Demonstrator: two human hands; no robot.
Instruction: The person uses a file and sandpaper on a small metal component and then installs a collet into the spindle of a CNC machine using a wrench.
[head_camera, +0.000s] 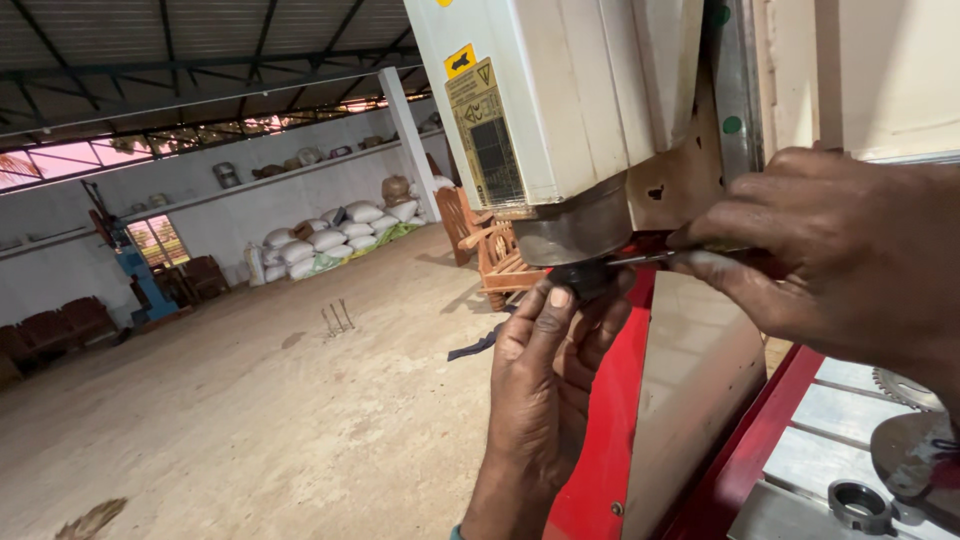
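Up close in the head view, the left hand reaches up from below, its fingers closed around the dark round collet nut at the bottom of the grey metal spindle nose of a cream-coloured box-shaped spindle motor. The right hand comes in from the right, its grip pinched shut on a thin flat metal wrench whose end meets the same nut from the side. Just behind the hands stand a red-painted machine frame and a pale tilted panel. At lower right, on the slotted grey machine table, lie a round metal ring and a toothed saw blade, near each other. Farther off, across the sandy floor, white filled sacks are stacked against the wall, wooden chairs stand near a pillar, and a blue machine stands at left.
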